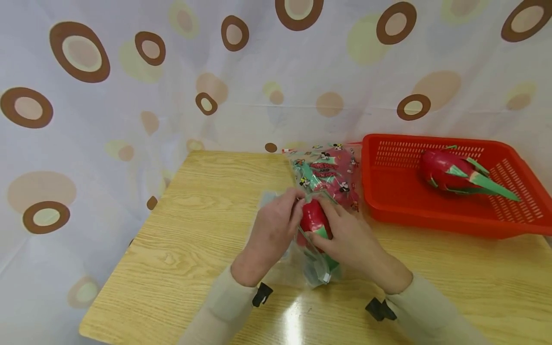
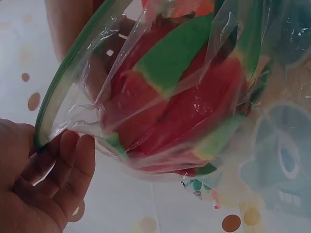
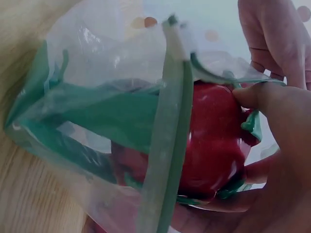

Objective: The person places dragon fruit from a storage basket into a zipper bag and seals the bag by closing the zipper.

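Observation:
A red dragon fruit with green scales (image 1: 314,218) lies partly inside a clear zip bag (image 1: 316,278) at the table's middle. My left hand (image 1: 273,227) pinches the bag's mouth; in the left wrist view its fingers hold the edge by the green zip strip (image 2: 73,60). With fingers and thumb spread around the fruit's rounded end, my right hand (image 1: 351,237) grips it. In the right wrist view the green zip strip (image 3: 177,145) crosses the fruit (image 3: 214,141), whose long green leaves show through the plastic.
Behind the hands lies a printed clear bag (image 1: 323,167) with a red and green fruit inside. At the right stands a red plastic basket (image 1: 368,211) holding another dragon fruit (image 1: 448,170). A patterned curtain (image 1: 267,62) hangs behind the wooden table (image 1: 194,230).

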### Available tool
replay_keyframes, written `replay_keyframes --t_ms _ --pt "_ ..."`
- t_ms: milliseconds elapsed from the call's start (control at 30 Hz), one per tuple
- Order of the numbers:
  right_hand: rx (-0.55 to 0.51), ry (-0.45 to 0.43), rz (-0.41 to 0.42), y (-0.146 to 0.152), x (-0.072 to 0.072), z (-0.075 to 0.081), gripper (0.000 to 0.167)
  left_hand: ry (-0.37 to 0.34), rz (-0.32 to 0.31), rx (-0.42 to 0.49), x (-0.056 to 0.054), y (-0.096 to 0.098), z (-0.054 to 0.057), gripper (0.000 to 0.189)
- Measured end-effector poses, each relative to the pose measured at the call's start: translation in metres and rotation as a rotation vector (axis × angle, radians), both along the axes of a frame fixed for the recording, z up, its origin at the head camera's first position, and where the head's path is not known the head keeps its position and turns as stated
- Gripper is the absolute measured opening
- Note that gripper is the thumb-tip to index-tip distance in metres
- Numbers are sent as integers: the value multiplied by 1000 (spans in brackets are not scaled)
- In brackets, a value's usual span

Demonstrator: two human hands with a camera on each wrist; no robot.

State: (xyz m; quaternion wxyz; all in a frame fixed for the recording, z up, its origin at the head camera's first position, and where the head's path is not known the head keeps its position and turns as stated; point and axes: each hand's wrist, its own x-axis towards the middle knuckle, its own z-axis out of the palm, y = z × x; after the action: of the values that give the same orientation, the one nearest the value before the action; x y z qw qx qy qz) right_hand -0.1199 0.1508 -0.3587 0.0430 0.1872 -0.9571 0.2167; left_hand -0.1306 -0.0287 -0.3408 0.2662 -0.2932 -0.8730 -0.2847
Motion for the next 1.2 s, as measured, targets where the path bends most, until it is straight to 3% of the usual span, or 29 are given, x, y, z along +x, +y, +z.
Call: replay_keyframes --t_ms 133,267,367,533,667,833,900,1000,1067,1200 --pt "57 0 -31 -6 -6 -1 73 -6 -46 34 4 2 1 7" --pt "-16 -82 -109 -10 -15 -4 67 -46 -116 97 8 4 4 7" --pt "-196 -186 -157 -9 -23 -7 63 -106 -158 164 12 4 5 7" --pt "-669 -406 -181 -5 -32 -15 54 -235 -226 266 19 8 2 6" --pt "-826 -506 -165 -4 -34 -18 43 -275 -273 272 23 14 -3 5" --pt "-857 -625 -167 -2 -35 -24 28 -314 -292 306 26 19 -5 6" --pt "-874 -635 -152 -2 -35 -29 20 -325 -284 312 26 19 -4 8" --pt "-896 -612 -73 -3 -35 -38 13 -341 -274 323 25 19 -3 8" --pt "-887 -580 25 -2 -34 -42 15 -343 -260 325 24 18 -2 8" --pt "-699 -510 85 0 -31 -35 30 -372 -234 353 22 13 -1 8"
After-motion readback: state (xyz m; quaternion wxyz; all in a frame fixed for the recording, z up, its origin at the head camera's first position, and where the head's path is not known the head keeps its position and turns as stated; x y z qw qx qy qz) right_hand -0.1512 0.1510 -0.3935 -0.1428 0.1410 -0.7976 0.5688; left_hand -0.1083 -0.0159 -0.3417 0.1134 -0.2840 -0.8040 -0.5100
